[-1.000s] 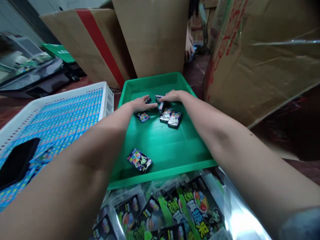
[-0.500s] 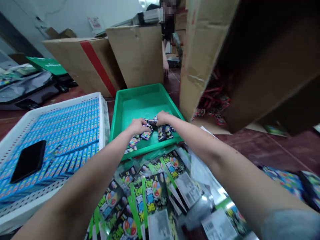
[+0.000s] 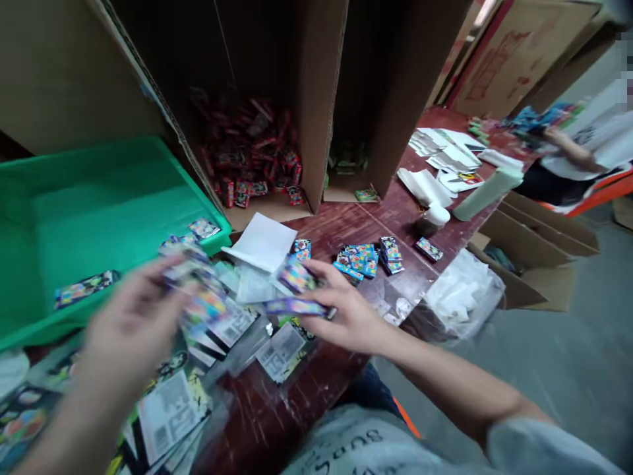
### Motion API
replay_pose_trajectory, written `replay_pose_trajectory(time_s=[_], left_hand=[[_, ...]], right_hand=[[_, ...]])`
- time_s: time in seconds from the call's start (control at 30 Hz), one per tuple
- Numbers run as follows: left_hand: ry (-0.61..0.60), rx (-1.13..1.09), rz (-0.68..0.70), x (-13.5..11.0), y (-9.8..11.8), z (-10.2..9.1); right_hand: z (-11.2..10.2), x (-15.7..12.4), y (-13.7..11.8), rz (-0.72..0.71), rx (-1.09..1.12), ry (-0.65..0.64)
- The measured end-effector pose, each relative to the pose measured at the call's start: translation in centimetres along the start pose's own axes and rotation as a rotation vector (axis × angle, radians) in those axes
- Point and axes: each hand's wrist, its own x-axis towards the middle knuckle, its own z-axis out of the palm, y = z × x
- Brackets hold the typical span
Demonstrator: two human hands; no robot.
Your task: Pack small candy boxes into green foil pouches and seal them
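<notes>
Left of right hand [image 3: 341,310], here's left hand [image 3: 133,316], blurred, clutching colourful packets [image 3: 205,301]! Right hand pinching purple packets [image 3: 297,307] between thumb and fingers. Green tray [image 3: 99,211] beyond left hand, blue packets [image 3: 360,257] beyond right hand.

The held packets [image 3: 297,307] are purple with multicoloured print, blurred in part. The tray [image 3: 99,198] is green; the single packet [image 3: 86,288] along its near edge is dark with multicoloured print. The table [image 3: 247,412] is dark red with pale scratches, carrying blue packets [image 3: 364,254] with multicoloured print, and the bag [image 3: 459,293] at its right edge is translucent white.
</notes>
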Motion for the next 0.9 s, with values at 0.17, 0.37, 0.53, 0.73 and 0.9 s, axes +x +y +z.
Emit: replay_pose_trajectory(time_s=[0.17, 0.37, 0.53, 0.73, 0.9], left_hand=[[-0.455, -0.215, -0.116, -16.6, 1.3, 12.9], [-0.215, 0.214, 0.239, -15.4, 2.2, 20.6], [-0.083, 0.390, 0.329, -12.4, 2.3, 21.0], [-0.176, 0.421, 0.442, -14.9, 1.3, 17.9], [-0.382, 0.442, 0.460, -12.5, 0.9, 18.2]], right_hand=[[-3.5, -12.1, 9.2, 0.230, -0.141, -0.062], [-2.2, -11.6, 14.7, 0.226, -0.316, 0.090], [-1.3, -10.7, 15.1, 0.268, -0.349, 0.195], [-3.2, -11.3, 12.3, 0.090, -0.343, 0.154], [-3.4, -6.7, 9.8, -0.197, -0.311, -0.273]])
